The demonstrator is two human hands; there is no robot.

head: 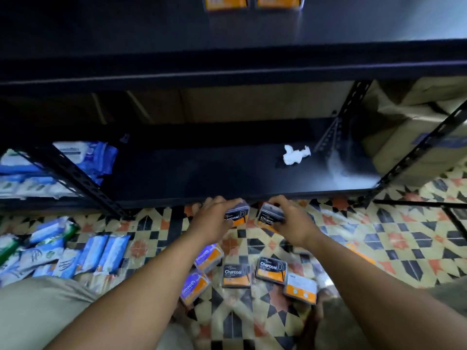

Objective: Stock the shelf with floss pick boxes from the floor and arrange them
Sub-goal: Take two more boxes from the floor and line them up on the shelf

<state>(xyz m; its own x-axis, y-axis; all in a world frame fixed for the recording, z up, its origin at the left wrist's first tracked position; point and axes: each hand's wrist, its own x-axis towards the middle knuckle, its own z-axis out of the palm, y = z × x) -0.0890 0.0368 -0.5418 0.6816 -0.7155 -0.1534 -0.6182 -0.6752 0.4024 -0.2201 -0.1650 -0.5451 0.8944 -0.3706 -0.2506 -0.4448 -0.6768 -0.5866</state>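
My left hand [213, 215] grips a black and orange Charcoal floss pick box [238, 216] just below the front edge of the low black shelf [202, 173]. My right hand [290, 218] grips a second Charcoal box [267, 218] beside it. Both boxes hang above the tiled floor, close together. Several more floss pick boxes lie on the floor nearer to me: two Charcoal ones [236, 275] [271, 270], two purple and orange Smooth ones [208, 256] [194, 289], and one face down [300, 289]. Two orange boxes [226, 2] stand on the upper shelf.
A crumpled white tissue [294, 154] lies on the low shelf at the right. Blue wipe packs [83, 152] fill the shelf section at the left, and more packs [63, 251] lie on the floor there. Brown cartons [414, 127] stand at the right. Slanted shelf posts [75, 173] flank the opening.
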